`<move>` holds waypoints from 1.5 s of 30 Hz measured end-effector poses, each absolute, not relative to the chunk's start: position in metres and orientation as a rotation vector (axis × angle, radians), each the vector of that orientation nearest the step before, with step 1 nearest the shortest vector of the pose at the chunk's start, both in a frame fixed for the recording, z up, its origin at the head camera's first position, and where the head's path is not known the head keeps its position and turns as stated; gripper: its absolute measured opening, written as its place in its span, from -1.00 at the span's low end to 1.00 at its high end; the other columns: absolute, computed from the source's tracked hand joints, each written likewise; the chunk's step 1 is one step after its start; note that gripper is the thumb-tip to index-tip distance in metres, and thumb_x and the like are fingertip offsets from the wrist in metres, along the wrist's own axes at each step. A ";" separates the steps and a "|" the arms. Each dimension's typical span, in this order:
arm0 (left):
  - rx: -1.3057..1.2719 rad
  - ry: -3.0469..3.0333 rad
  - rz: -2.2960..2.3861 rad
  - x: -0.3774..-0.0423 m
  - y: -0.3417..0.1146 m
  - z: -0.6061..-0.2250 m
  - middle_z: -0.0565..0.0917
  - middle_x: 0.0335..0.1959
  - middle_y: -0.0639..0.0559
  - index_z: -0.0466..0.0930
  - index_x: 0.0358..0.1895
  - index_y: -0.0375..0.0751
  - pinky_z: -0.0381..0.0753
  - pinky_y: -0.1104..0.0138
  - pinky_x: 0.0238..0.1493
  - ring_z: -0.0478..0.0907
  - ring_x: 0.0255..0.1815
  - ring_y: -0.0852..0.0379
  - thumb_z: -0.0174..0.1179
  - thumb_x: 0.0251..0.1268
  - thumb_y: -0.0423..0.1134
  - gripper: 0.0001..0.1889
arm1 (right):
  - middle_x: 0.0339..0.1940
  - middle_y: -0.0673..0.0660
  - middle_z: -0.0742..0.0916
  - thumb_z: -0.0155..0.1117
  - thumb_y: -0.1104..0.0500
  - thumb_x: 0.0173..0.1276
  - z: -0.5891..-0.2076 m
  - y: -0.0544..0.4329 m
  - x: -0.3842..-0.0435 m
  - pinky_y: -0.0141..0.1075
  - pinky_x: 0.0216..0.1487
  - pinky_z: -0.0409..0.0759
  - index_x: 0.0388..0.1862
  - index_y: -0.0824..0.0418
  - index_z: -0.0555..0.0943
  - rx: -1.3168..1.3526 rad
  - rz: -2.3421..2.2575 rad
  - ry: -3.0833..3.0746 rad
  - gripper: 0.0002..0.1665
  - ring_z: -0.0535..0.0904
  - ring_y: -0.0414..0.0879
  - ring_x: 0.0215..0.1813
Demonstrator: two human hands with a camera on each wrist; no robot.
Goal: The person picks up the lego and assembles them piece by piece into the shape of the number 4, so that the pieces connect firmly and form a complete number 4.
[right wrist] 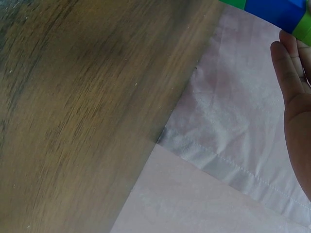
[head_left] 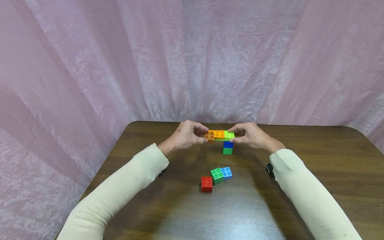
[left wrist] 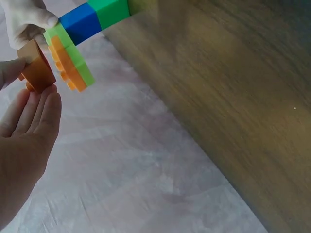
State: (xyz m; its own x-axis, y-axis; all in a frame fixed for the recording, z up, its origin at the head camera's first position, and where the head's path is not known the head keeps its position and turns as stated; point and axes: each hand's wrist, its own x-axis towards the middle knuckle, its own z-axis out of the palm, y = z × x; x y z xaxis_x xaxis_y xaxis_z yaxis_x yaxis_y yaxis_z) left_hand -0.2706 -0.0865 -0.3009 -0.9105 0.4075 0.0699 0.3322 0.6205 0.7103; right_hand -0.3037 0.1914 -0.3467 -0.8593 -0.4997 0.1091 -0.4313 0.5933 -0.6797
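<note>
A small stack stands toward the back of the table, with a green brick [head_left: 227, 151] at its foot and a blue brick [head_left: 228, 144] above. On top lies a long lime-green brick [head_left: 229, 134], jutting left, with a flat orange brick [head_left: 220, 134] on it. My left hand [head_left: 186, 135] pinches a darker orange brick [left wrist: 38, 68] between thumb and fingertips. In the left wrist view a gap shows between that brick and the flat orange one. My right hand [head_left: 252, 135] holds the lime-green brick's right end between thumb and fingers.
Nearer me on the wooden table [head_left: 144, 206] lie a red brick [head_left: 206, 184], a green brick [head_left: 217, 175] and a light blue brick [head_left: 226, 172], close together. A pink curtain [head_left: 192, 60] hangs behind the table's back edge.
</note>
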 end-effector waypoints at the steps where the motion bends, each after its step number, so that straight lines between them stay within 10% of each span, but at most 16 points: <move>1: 0.622 2.742 1.169 -0.272 -0.086 -0.301 0.76 -0.10 -0.02 0.74 0.00 -0.24 0.65 0.31 -0.03 0.69 -0.09 0.06 0.47 0.14 -0.34 -0.67 | -0.02 0.22 0.74 0.45 0.23 0.31 -0.347 0.192 -0.304 -0.06 0.04 0.66 0.13 0.29 0.66 -0.799 -1.123 2.720 -0.59 0.67 0.11 0.05; 45: 0.662 2.709 1.161 -0.261 -0.097 -0.317 0.77 -0.11 -0.05 0.77 -0.04 -0.24 0.66 0.33 -0.01 0.71 -0.04 -0.04 0.48 0.11 -0.38 -0.70 | -0.04 0.19 0.74 0.43 0.19 0.33 -0.346 0.192 -0.304 -0.13 -0.03 0.67 0.15 0.28 0.65 -0.786 -1.113 2.722 -0.58 0.66 0.03 -0.02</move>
State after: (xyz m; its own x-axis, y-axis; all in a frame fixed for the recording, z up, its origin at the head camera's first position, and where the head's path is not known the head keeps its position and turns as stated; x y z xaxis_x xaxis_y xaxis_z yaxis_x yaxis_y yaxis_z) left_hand -0.2614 -0.0971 -0.3171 -0.8970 0.4380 0.0595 0.3452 0.6100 0.7132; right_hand -0.3039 0.1918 -0.3463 -0.8622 -0.4963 0.1018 -0.4254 0.6001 -0.6774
